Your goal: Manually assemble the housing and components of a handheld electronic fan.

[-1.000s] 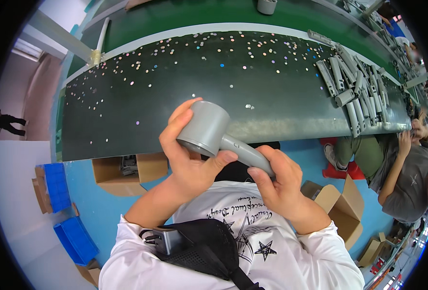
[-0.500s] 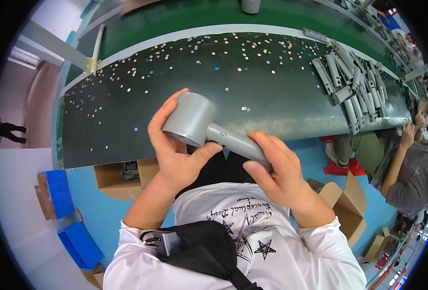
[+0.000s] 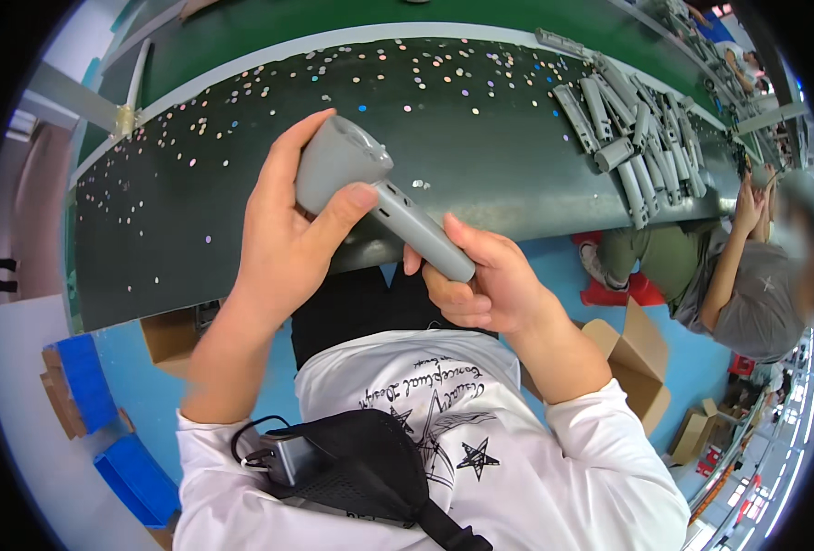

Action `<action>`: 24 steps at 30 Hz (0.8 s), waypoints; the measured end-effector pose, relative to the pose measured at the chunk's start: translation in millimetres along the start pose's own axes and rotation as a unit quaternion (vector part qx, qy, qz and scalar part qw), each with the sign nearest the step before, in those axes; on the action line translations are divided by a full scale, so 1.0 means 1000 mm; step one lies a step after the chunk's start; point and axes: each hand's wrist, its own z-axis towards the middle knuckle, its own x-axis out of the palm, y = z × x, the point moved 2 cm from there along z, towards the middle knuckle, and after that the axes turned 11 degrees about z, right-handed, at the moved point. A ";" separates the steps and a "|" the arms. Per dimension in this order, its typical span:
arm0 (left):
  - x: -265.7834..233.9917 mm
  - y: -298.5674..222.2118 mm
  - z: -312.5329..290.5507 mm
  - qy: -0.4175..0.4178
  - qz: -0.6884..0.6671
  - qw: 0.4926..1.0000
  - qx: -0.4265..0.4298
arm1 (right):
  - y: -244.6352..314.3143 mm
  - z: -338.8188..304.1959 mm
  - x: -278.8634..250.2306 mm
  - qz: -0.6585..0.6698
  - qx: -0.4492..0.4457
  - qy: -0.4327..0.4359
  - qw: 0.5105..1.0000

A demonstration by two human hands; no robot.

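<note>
A grey hair dryer housing (image 3: 416,223) is held in front of me, over the near edge of the dark worktable (image 3: 232,207). My left hand (image 3: 292,225) is closed round its wide round head, with the thumb pressed along the joint to the handle. My right hand (image 3: 491,283) grips the lower end of the handle between thumb and fingers. The handle slants down to the right, and small slots and holes show on its upturned side. The left fingers behind the head are partly hidden.
A pile of grey handle shells (image 3: 641,138) lies at the table's right. Many small round stickers dot its far half. Below stand an open carton (image 3: 632,363) at right, another carton (image 3: 170,340) and blue bins (image 3: 139,479) at left. A seated co-worker (image 3: 751,294) works at right.
The housing has been rolled over, so its head's open rim no longer faces me and the slotted side shows. My right fingers have shifted under the handle's end. The view has moved slightly.
</note>
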 end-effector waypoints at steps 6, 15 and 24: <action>-0.008 0.006 0.026 0.012 0.120 0.992 0.039 | 0.006 0.001 0.017 -0.017 -0.054 -0.033 0.998; -0.018 0.084 0.082 0.041 0.273 0.955 0.106 | 0.199 0.133 0.029 -0.364 -0.373 -0.224 0.823; -0.020 0.079 0.083 0.137 0.211 0.962 0.107 | 0.437 0.377 0.065 -0.602 -0.508 -0.355 0.504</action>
